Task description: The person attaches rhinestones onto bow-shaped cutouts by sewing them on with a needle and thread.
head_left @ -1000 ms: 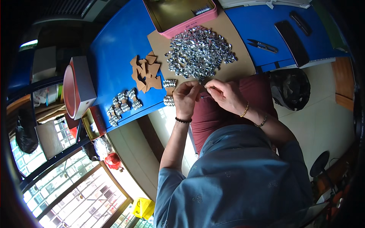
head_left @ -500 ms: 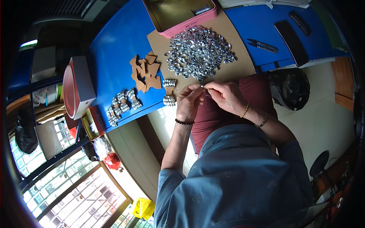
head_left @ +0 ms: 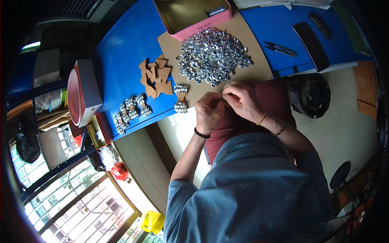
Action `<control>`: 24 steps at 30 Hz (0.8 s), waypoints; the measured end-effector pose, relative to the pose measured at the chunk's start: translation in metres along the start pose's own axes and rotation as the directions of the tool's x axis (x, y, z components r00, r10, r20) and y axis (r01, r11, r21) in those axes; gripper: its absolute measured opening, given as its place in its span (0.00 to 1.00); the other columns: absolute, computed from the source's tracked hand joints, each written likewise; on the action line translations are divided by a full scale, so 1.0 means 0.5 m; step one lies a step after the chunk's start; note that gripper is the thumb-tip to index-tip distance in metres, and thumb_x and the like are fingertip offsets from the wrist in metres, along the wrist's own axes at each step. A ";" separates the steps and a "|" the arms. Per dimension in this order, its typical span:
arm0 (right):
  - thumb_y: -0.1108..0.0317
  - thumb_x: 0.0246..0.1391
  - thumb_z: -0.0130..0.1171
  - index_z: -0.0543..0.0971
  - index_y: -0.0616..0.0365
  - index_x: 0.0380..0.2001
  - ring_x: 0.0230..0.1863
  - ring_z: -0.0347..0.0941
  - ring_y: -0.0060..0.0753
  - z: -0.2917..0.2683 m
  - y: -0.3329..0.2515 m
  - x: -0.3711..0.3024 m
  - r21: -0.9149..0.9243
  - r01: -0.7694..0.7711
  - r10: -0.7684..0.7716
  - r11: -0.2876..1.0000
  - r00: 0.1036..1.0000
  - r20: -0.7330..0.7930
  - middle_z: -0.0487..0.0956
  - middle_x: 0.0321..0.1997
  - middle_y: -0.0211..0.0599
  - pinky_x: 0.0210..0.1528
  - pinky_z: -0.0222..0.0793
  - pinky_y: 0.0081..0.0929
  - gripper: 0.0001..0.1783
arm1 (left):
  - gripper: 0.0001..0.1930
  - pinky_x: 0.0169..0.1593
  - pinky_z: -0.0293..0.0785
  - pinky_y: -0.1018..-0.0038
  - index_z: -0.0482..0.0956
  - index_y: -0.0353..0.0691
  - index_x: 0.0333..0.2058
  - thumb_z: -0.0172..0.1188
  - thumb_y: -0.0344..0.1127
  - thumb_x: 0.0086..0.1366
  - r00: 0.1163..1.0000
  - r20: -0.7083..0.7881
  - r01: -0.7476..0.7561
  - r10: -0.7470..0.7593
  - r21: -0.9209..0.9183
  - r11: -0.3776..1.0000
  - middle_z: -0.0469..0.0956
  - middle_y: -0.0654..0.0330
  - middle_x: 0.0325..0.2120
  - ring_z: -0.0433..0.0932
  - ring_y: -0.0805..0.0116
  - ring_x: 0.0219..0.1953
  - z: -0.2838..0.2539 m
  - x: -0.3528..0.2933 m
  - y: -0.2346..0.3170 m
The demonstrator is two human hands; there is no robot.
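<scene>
Above my lap, at the near edge of the cardboard sheet (head_left: 259, 67), both my hands work close together. My left hand (head_left: 208, 112) is closed, thumb and fingers pinched. My right hand (head_left: 243, 102) pinches too, its fingertips meeting the left ones. Whatever lies between the fingers is too small and hidden to name. Just beyond them spreads a big heap of shiny silver beads (head_left: 212, 56). Left of my left hand lies a brown card (head_left: 181, 97) with silver beads wound round both ends.
Brown card pieces (head_left: 156, 77) and several bead-wound cards (head_left: 130, 108) lie on the blue table (head_left: 125, 52). A pink-rimmed tin (head_left: 202, 29) stands behind the heap. To the right are thread snips (head_left: 280, 49), a dark phone (head_left: 311, 46) and a black bag (head_left: 310, 95).
My left hand has moved slightly right and turned, its fingers curling in. The right hand has shifted a little. A small silver bead seen at the fingertips before is now hidden.
</scene>
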State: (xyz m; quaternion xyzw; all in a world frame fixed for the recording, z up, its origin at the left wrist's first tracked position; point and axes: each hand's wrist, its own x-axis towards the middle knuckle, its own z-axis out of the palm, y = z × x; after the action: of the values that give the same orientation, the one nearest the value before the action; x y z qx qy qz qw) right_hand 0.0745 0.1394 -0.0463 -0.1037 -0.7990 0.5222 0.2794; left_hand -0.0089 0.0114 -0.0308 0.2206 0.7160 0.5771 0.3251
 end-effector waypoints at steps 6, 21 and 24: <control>0.74 0.53 0.53 0.71 0.61 0.27 0.21 0.69 0.23 -0.009 -0.020 -0.003 0.169 -0.234 0.232 0.957 0.972 0.037 0.71 0.23 0.36 0.23 0.64 0.21 0.03 | 0.04 0.23 0.69 0.81 0.75 0.32 0.28 0.57 0.20 0.51 1.000 0.028 0.009 -0.008 -0.021 1.000 0.76 0.61 0.20 0.73 0.77 0.19 0.007 -0.003 -0.015; 0.76 0.54 0.52 0.71 0.64 0.27 0.20 0.66 0.12 -0.003 0.000 -0.006 0.161 -0.276 0.251 0.948 0.955 0.159 0.70 0.18 0.26 0.22 0.61 0.13 0.04 | 0.04 0.30 0.70 0.63 0.76 0.38 0.26 0.59 0.27 0.49 0.877 -0.118 -0.243 0.466 0.728 0.641 0.76 0.54 0.23 0.75 0.51 0.26 -0.013 0.060 -0.009; 0.76 0.52 0.53 0.72 0.64 0.27 0.21 0.67 0.13 -0.004 0.001 -0.003 0.106 -0.270 0.256 0.957 0.957 0.134 0.73 0.19 0.30 0.23 0.62 0.15 0.02 | 0.04 0.27 0.69 0.71 0.77 0.36 0.26 0.60 0.24 0.48 0.862 -0.127 -0.294 0.491 0.663 0.688 0.74 0.56 0.21 0.75 0.62 0.22 -0.024 0.063 -0.026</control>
State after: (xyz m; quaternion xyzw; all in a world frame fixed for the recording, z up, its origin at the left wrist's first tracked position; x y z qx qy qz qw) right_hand 0.0766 0.1405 -0.0468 -0.1604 -0.7595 0.6084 0.1650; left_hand -0.0386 0.0219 -0.0486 0.3763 0.8404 0.3899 -0.0097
